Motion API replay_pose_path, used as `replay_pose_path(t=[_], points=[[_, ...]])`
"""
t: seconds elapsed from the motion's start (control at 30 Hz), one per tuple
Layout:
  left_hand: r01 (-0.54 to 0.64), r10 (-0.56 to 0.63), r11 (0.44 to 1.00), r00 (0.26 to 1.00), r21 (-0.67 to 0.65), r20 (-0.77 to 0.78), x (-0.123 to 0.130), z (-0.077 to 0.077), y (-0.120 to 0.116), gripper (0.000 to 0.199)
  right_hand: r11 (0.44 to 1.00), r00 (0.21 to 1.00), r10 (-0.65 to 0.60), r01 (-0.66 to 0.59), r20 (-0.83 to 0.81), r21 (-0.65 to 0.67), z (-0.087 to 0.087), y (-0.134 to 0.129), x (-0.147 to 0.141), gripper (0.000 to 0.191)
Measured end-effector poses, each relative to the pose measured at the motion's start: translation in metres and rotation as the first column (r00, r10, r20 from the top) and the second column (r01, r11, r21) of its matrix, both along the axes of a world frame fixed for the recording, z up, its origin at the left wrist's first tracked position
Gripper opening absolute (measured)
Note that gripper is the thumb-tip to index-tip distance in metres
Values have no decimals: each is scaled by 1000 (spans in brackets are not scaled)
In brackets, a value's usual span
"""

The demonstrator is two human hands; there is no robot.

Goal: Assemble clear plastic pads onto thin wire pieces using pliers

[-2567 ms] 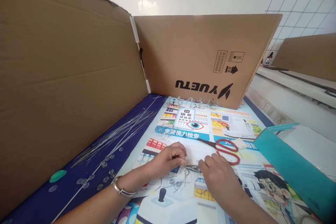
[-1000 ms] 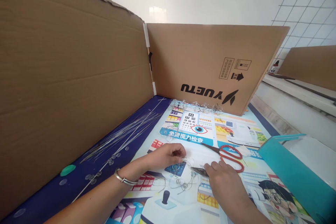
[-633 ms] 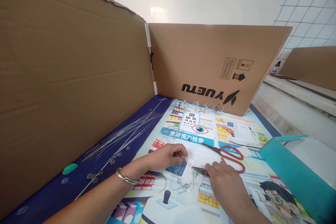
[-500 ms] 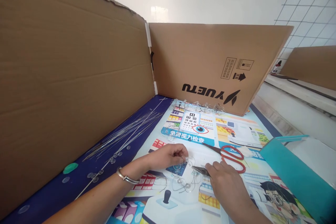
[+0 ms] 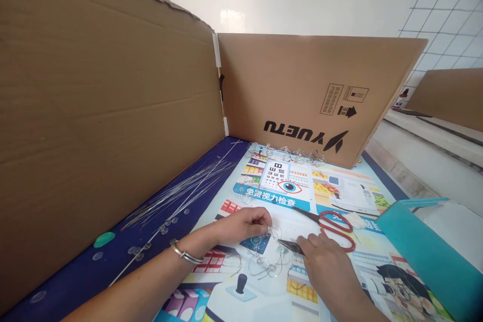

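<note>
My left hand (image 5: 256,222) is pinched closed on a piece of thin wire strung with clear beads (image 5: 260,260), whose loops hang down over the printed sheet. My right hand (image 5: 320,254) is wrapped around a pair of dark-jawed pliers (image 5: 290,246). The pliers' tips point left at the wire loops, close to my left fingers; whether they grip the wire is too fine to tell. Just beyond my right hand lie scissors (image 5: 335,224) with red handles, their dark blades pointing left.
Cardboard panels (image 5: 302,85) stand at the back and left. Cut wires (image 5: 181,191) and loose clear beads (image 5: 164,229) lie on the blue strip, near a green oval piece (image 5: 104,239). Beaded wire pieces (image 5: 290,153) line the back panel. A teal box (image 5: 418,241) stands right.
The whole view has shifted slightly to the right. Both hands, the pliers and the beaded wire keep nearly the same positions relative to one another.
</note>
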State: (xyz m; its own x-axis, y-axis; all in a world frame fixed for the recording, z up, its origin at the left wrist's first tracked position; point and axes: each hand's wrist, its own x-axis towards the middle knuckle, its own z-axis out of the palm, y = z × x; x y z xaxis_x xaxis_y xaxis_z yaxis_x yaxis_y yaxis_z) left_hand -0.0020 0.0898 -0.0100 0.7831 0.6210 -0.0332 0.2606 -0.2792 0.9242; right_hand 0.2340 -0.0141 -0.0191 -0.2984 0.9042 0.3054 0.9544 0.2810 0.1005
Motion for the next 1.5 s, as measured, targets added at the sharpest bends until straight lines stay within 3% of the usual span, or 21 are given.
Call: replay_pose_path(t=[0.37,0.6,1.03,1.33,1.5], points=[[6,-7,999,1000,38,21,2,-2,-1,16,1000,1000,18,-18,2,17,1,0,0,32],[-16,-9,956,996,293,85,6,0,-3,17,1000,999,19,-19,32,-6,0,0,0,29],[-19,-32,889,994,458,104,13,5,-14,13,998,998,43,-44,47,38,-3,1,-1,26],[-68,22,918,993,390,119,11,3,-11,15,999,990,5,-12,-138,-52,-8,3,3,20],[-120,78,938,987,325,141,9,4,-9,14,999,986,29,-36,-167,-38,-10,4,5,23]])
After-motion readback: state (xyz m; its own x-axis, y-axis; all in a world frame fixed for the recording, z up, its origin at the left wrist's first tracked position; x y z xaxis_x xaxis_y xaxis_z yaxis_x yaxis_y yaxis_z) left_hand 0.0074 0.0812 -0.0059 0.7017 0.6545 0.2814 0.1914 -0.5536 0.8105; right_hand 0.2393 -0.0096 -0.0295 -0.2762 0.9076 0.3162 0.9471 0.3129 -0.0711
